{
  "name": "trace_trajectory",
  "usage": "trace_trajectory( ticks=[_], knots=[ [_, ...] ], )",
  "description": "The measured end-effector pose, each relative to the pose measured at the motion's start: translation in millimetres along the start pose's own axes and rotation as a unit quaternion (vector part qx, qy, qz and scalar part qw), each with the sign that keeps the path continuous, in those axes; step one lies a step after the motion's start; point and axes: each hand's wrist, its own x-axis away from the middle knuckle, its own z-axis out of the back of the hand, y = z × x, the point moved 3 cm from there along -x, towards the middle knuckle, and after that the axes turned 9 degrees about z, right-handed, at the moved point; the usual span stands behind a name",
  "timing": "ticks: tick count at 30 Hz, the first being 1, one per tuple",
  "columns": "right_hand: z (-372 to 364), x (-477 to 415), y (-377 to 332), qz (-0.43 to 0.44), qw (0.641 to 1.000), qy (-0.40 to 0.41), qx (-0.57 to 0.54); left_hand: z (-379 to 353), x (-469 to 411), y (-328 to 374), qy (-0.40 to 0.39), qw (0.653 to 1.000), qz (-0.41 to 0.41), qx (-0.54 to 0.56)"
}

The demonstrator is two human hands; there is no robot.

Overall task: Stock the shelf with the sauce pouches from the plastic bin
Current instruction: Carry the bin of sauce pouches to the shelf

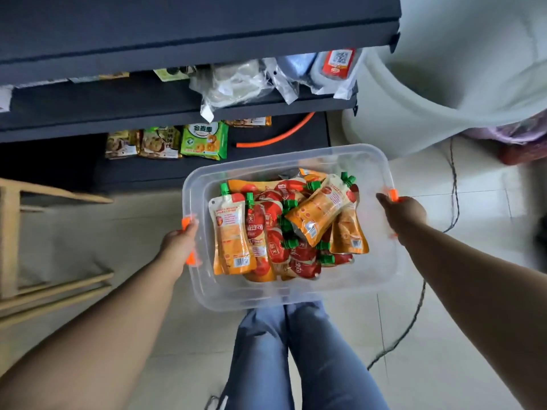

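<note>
A clear plastic bin (367,270) with orange clips hangs in the air in front of the dark shelf unit (165,170). Several sauce pouches (284,229), orange and red with green caps, lie piled inside it. My left hand (179,241) grips the bin's left side by the orange clip. My right hand (404,213) grips the right side at the other clip. The bin tilts slightly, its right end higher. The lowest shelf lies just beyond the bin's far rim.
Snack packets (204,140) and an orange hose (278,137) sit on the lowest shelf. Crumpled plastic bags (236,84) fill the shelf above. A wooden stool (35,247) stands at left, a white tub (444,93) at right, a black cable (414,315) on the tiled floor.
</note>
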Motion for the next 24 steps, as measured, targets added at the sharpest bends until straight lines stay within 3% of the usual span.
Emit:
trace_trajectory(
  ticks=[6, 15, 20, 24],
  knots=[
    [-19, -47, -6, -0.018, 0.999, -0.024, 0.021, -30, -45, 26, 0.018, 1.0, -0.001, -0.02],
    [-61, -90, -3, -0.025, 0.997, -0.017, 0.077, -66, -100, 28, 0.153, 0.979, -0.028, -0.133],
    [-62, -75, -4, -0.026, 0.997, -0.013, 0.072, -65, -89, 25, 0.152, 0.983, -0.012, -0.107],
    [-62, -55, -20, -0.004, 0.998, 0.05, 0.029, -67, -54, 20, 0.143, 0.979, -0.093, -0.115]
  ],
)
